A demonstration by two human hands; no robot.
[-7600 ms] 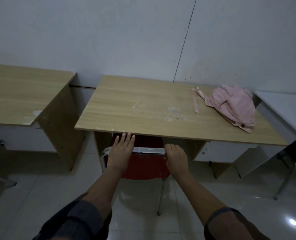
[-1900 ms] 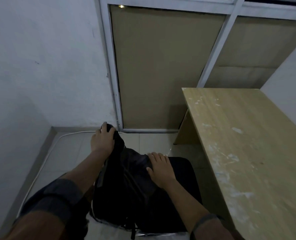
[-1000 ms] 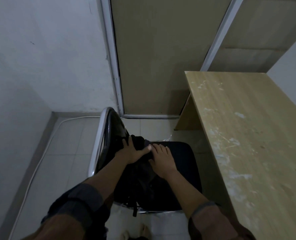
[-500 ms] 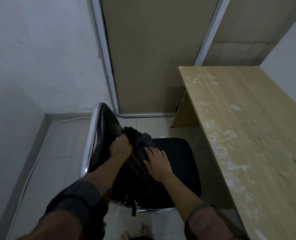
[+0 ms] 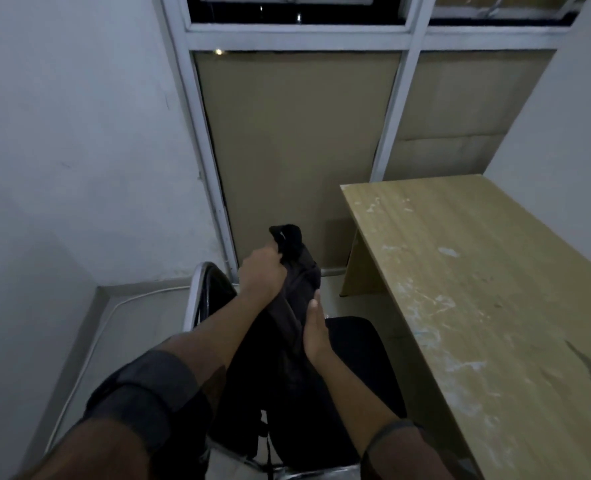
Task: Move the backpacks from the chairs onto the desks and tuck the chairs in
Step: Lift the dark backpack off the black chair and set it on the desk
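Note:
A black backpack (image 5: 296, 278) hangs lifted above the black seat of a metal-framed chair (image 5: 360, 344). My left hand (image 5: 261, 273) is closed around its top, just under the dark handle loop. My right hand (image 5: 313, 329) lies flat against the bag's right side with the fingers pointing up. The bag's lower part and its dangling straps are in shadow between my forearms. A light wooden desk (image 5: 488, 292) with white scuff marks stands just to the right of the chair.
A white wall closes the left side, with a cable (image 5: 90, 344) running along the tiled floor. A metal-framed partition with brown panels (image 5: 287, 150) stands behind the chair. The chair's chrome backrest (image 5: 197, 292) is at the left.
My left hand has raised the top of the backpack well above the chair seat. My right hand has turned from resting on the bag to pressing its side.

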